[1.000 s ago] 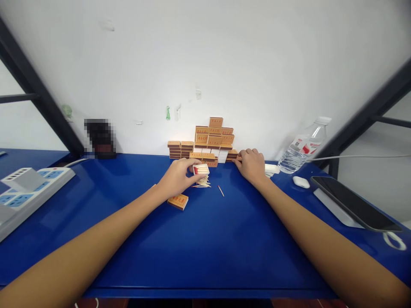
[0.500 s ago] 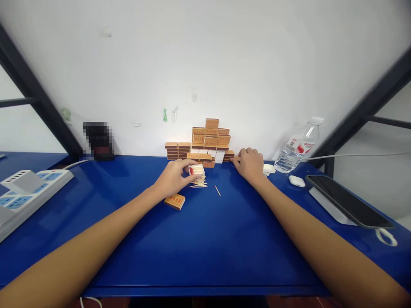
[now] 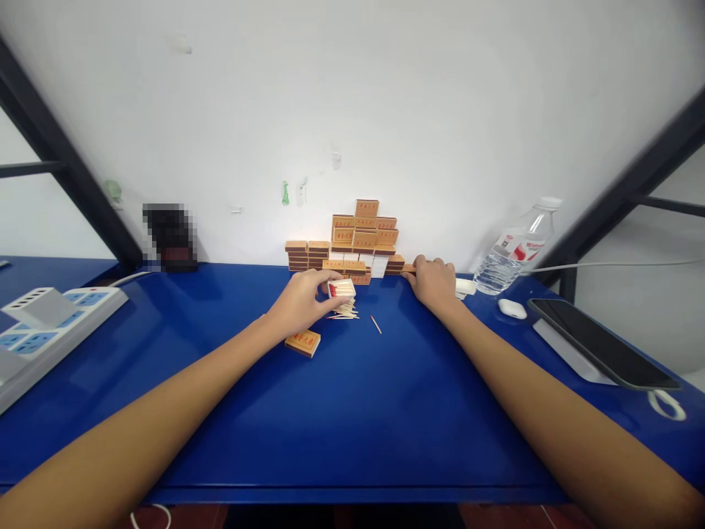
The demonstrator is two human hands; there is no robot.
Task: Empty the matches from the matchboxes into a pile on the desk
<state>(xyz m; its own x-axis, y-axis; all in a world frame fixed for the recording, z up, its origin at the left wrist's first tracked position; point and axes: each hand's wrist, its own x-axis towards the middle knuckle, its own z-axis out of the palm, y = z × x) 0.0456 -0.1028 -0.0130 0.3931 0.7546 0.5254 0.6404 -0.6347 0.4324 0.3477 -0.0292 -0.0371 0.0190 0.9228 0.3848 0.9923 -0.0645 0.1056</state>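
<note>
Between thumb and fingers, my left hand [image 3: 302, 300] grips a white matchbox tray [image 3: 342, 289] filled with red-tipped matches. Loose matches [image 3: 344, 311] lie in a heap just under it, and a single match [image 3: 375, 324] rests to the right. A closed matchbox [image 3: 302, 342] lies on the table by my left wrist. Over at the right end of the stacked matchboxes [image 3: 365, 236], my right hand [image 3: 435, 281] is closed on a matchbox [image 3: 408, 269], mostly hidden by the fingers. Low piles of matchboxes [image 3: 307, 255] stand at the stack's left side.
On the right are white pieces [image 3: 465, 287], a tilted water bottle [image 3: 515, 247], a white earbud case [image 3: 512, 308] and a phone [image 3: 603, 342]. A power strip [image 3: 60, 323] lies at the left. The wall [image 3: 352, 88] rises behind the blue table [image 3: 352, 419].
The view has shifted slightly. Both hands keep nearly the same places, the left one still with the matchbox tray and the right one still at the matchbox.
</note>
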